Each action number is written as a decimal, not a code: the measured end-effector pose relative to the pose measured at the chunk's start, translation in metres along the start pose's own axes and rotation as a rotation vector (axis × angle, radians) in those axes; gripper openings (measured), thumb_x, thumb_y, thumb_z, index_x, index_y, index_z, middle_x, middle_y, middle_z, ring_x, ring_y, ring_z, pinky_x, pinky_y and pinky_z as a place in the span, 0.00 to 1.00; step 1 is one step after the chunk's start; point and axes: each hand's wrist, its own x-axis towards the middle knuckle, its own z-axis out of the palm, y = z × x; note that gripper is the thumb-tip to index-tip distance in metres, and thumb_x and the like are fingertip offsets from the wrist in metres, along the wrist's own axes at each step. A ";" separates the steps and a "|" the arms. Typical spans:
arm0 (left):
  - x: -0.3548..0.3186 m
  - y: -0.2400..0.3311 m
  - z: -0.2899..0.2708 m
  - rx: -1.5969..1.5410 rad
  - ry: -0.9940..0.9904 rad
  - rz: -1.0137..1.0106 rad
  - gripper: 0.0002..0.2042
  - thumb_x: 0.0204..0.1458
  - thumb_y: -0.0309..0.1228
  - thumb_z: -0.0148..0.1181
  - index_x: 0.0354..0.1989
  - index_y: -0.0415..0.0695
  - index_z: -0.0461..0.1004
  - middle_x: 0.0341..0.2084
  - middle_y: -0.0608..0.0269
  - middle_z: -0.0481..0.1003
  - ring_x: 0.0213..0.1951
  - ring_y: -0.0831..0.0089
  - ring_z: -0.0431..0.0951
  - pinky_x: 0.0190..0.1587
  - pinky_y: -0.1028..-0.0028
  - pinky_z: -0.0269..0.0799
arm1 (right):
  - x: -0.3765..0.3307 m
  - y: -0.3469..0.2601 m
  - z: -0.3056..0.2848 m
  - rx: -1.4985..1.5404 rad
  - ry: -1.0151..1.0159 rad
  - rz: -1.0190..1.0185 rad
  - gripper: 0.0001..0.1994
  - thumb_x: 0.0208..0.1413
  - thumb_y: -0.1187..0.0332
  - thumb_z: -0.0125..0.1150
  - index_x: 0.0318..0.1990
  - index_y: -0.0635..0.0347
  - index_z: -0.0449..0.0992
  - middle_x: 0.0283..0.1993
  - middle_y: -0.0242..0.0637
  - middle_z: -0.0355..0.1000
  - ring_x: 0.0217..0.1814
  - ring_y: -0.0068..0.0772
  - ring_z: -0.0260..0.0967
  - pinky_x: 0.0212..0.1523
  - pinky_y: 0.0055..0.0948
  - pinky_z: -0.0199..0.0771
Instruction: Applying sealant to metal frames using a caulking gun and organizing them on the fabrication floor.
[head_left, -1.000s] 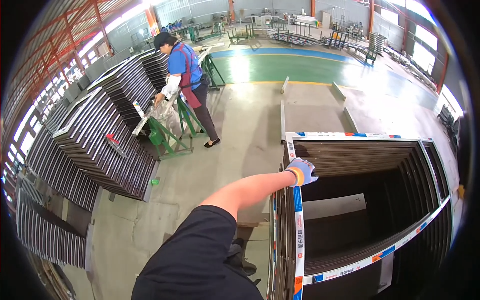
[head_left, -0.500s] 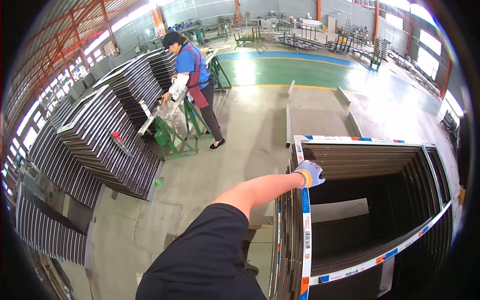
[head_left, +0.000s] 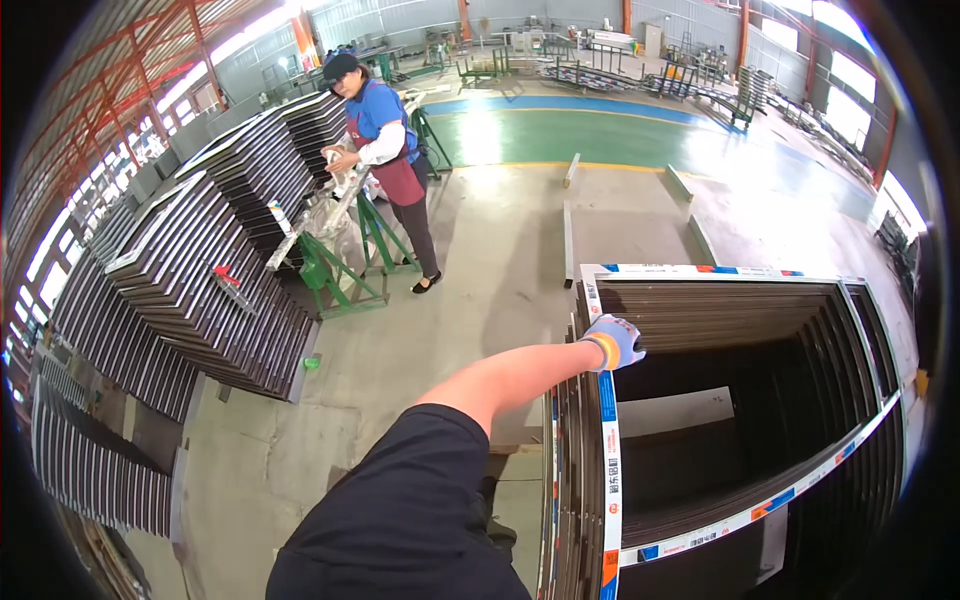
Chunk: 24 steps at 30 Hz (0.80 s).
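My left arm, in a black short sleeve, reaches across to a stack of window frames at the right. On my left hand [head_left: 617, 342] is a grey-blue knit glove with an orange and yellow cuff. Its fingers curl over the left rail of the top window frame [head_left: 612, 450], near the far left corner. This frame has white film with blue and orange patches on its face, and a crossbar near its right end. Under it lie more dark brown window frames [head_left: 575, 470], edges lined up. My right hand is out of view.
A co-worker [head_left: 380, 130] in a maroon apron stands at green trestles [head_left: 325, 270] at the far left. Tall stacks of dark frames [head_left: 215, 280] stand at the left, with a red-handled tool [head_left: 232, 285] on one. Metal bars [head_left: 568, 245] lie on the floor beyond my stack.
The co-worker has straightened up from the trestles, turned toward me and brought both hands together higher up. My left hand stays on the frame; the view has shifted slightly.
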 end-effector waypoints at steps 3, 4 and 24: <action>0.002 -0.004 0.013 0.008 0.074 0.002 0.26 0.56 0.55 0.48 0.40 0.43 0.80 0.39 0.54 0.81 0.48 0.60 0.79 0.55 0.64 0.67 | -0.005 -0.019 -0.018 -0.102 -0.477 0.713 0.17 0.57 0.53 0.57 0.46 0.51 0.81 0.46 0.41 0.78 0.50 0.44 0.75 0.52 0.40 0.72; 0.002 -0.005 0.014 0.008 0.072 0.008 0.26 0.56 0.55 0.48 0.40 0.43 0.80 0.39 0.55 0.81 0.48 0.60 0.79 0.55 0.64 0.67 | -0.011 -0.016 -0.016 -0.117 -0.463 0.704 0.17 0.57 0.53 0.57 0.46 0.52 0.81 0.46 0.42 0.78 0.50 0.45 0.75 0.52 0.40 0.72; 0.044 -0.047 0.049 -0.118 0.263 0.115 0.15 0.53 0.45 0.59 0.33 0.45 0.82 0.30 0.51 0.81 0.33 0.52 0.81 0.39 0.59 0.74 | 0.001 -0.006 -0.015 -0.156 -0.549 0.785 0.21 0.51 0.52 0.59 0.46 0.57 0.75 0.46 0.42 0.72 0.53 0.42 0.67 0.58 0.40 0.61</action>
